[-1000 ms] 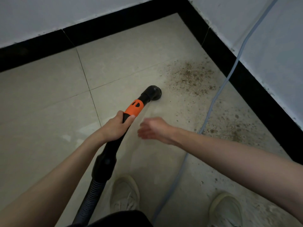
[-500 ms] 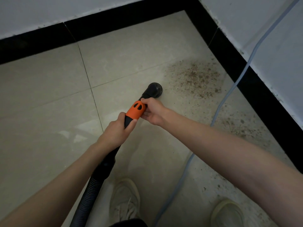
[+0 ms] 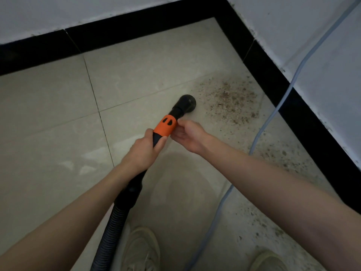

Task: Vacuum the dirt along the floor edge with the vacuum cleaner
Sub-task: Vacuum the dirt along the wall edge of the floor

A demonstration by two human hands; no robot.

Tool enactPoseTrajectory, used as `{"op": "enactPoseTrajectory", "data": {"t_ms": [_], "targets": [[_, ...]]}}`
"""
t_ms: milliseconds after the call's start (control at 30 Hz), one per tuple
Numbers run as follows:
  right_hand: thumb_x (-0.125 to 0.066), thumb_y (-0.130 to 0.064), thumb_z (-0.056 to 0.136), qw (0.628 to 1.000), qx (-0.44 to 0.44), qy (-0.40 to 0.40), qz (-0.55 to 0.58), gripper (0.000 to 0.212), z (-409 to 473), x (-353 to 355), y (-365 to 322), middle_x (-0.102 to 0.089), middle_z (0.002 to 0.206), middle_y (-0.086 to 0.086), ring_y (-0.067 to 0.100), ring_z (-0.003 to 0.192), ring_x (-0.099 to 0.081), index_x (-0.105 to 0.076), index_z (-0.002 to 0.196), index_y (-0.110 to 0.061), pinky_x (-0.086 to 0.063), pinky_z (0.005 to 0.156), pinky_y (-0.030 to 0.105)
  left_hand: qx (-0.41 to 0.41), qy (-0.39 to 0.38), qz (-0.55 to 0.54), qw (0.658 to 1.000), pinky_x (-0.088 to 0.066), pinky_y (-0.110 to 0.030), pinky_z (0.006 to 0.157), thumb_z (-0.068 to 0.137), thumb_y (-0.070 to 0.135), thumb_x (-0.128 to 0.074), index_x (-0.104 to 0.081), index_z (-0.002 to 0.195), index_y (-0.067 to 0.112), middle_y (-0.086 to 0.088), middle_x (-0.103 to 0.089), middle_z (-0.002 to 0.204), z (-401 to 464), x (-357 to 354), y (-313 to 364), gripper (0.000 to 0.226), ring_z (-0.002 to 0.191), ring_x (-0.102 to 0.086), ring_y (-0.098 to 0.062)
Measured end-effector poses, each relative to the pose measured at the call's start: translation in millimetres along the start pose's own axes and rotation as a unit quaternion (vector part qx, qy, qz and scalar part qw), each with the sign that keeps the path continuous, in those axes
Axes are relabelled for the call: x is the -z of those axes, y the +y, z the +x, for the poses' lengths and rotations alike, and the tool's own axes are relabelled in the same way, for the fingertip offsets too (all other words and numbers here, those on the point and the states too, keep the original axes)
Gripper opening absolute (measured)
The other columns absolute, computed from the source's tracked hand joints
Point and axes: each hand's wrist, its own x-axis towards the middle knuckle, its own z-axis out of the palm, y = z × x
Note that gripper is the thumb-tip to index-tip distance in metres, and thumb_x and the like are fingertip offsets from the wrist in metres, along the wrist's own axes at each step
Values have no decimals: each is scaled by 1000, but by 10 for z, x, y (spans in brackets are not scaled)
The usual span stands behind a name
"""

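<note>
The vacuum cleaner's black round nozzle (image 3: 185,102) rests on the beige tile floor, just left of a brown patch of dirt (image 3: 228,102) near the corner. My left hand (image 3: 142,151) grips the black wand right below its orange collar (image 3: 166,127). My right hand (image 3: 189,135) holds the collar's right side, thumb at its upper edge and fingers curled underneath. The ribbed black hose (image 3: 111,231) runs back toward me at the lower left.
A black skirting (image 3: 293,106) lines both walls and meets at a corner at the top. More dirt (image 3: 289,159) is scattered along the right edge. A pale blue cable (image 3: 259,137) trails down the right wall and across the floor. My shoes (image 3: 140,249) (image 3: 267,261) are at the bottom.
My right hand came in from the right, empty, and took hold of the orange collar. The nozzle stayed left of the dirt patch. My view shifted slightly.
</note>
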Motion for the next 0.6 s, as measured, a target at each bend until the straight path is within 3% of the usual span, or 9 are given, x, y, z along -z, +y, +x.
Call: {"op": "enactPoseTrajectory", "data": {"t_ms": [67, 133, 233, 333, 400, 500, 600], "targets": [[-40, -11, 104, 999, 8, 8, -44, 36, 3, 4, 26, -55, 132, 26, 34, 120, -56, -46, 134, 8, -46, 89, 32, 26, 22, -5, 999, -34, -32, 63, 96, 46, -43, -38, 102, 12, -10, -52, 82, 148, 83, -13, 35, 70, -48, -27], [-42, -11, 103, 996, 16, 26, -87, 34, -1, 67, 66, -57, 129, 27, 31, 104, -60, -49, 130, 9, -48, 88, 32, 38, 24, -11, 999, -32, -32, 64, 96, 47, -42, -39, 102, 12, -11, -51, 85, 290, 140, 21, 35, 71, -46, -26], [-45, -9, 101, 993, -4, 30, -117, 33, -58, 202, 189, -61, 115, 28, 25, 83, -58, -50, 128, 10, -49, 87, 32, 22, -6, -19, 1000, -31, -32, 64, 96, 48, -42, -37, 100, 13, -10, -51, 88, 412, 113, 113, 35, 74, -46, -25], [-49, -5, 98, 989, -35, -13, -142, 33, -177, 269, 373, -63, 93, 17, 20, 72, -59, -52, 127, 10, -52, 75, 29, -9, -42, -14, 999, -31, -33, 63, 96, 49, -42, -37, 100, 14, -9, -53, 87, 447, 49, 212, 36, 77, -48, -26], [-50, -5, 98, 985, -45, -60, -156, 32, -242, 282, 468, -61, 91, 12, 20, 76, -60, -53, 127, 9, -52, 75, 27, -21, -56, -5, 998, -31, -33, 64, 96, 48, -42, -37, 100, 13, -9, -53, 88, 480, 43, 273, 35, 78, -49, -26], [-53, -12, 99, 976, -46, -125, -172, 33, -292, 259, 534, -61, 110, 10, 21, 98, -59, -54, 129, 0, -49, 93, 31, -16, -51, -9, 999, -32, -32, 65, 96, 49, -41, -39, 102, 12, -9, -53, 92, 558, 78, 391, 38, 79, -49, -25], [-52, -19, 100, 970, -26, -173, -166, 29, -324, 180, 544, -61, 114, 6, 18, 105, -58, -55, 127, -7, -43, 101, 33, -1, -30, -53, 998, -36, -33, 70, 96, 50, -42, -46, 108, 8, -10, -54, 97, 650, 128, 519, 44, 86, -52, -26]]}}
